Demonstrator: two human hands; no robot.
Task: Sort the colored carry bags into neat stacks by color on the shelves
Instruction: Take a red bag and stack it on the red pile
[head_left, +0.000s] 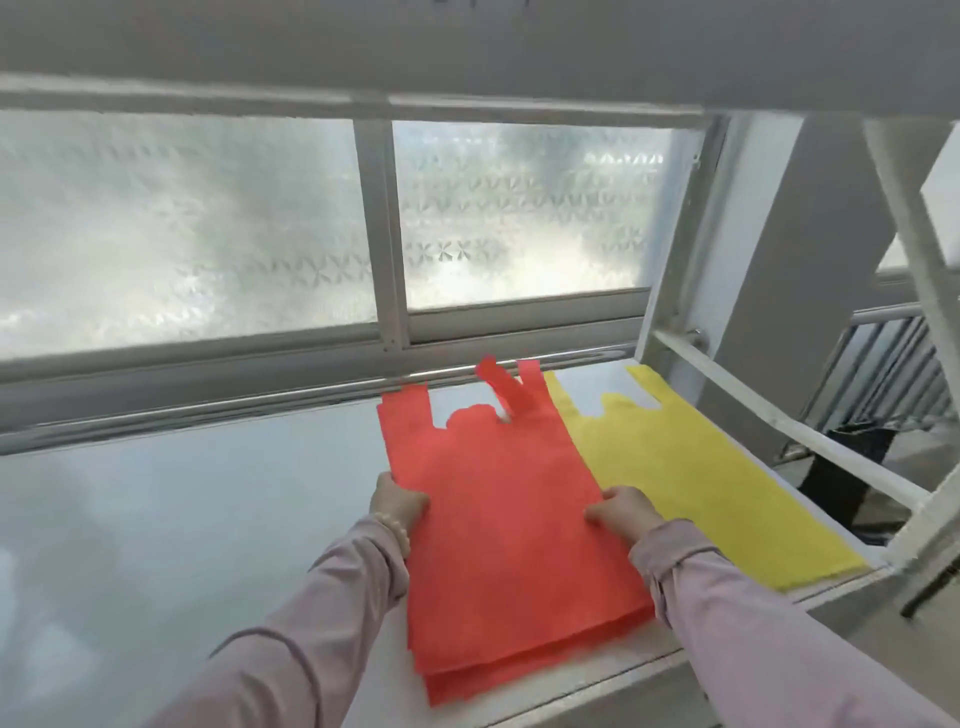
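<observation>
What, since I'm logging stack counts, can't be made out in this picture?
Head view:
- red stack: bag count; only offset bottom edges show.
- yellow bags: one or several; layers too thin to tell.
- left hand, right hand: fingertips curled out of sight, grip unclear.
- beyond the window: blurred by patterned glass.

Long pale-mauve fabric sleeves, left sleeve (322, 597) and right sleeve (737, 634), showed dark seam lines and gathered cuffs. A pale beaded bracelet (393, 526) circled the wrist behind the left hand (400, 501).
</observation>
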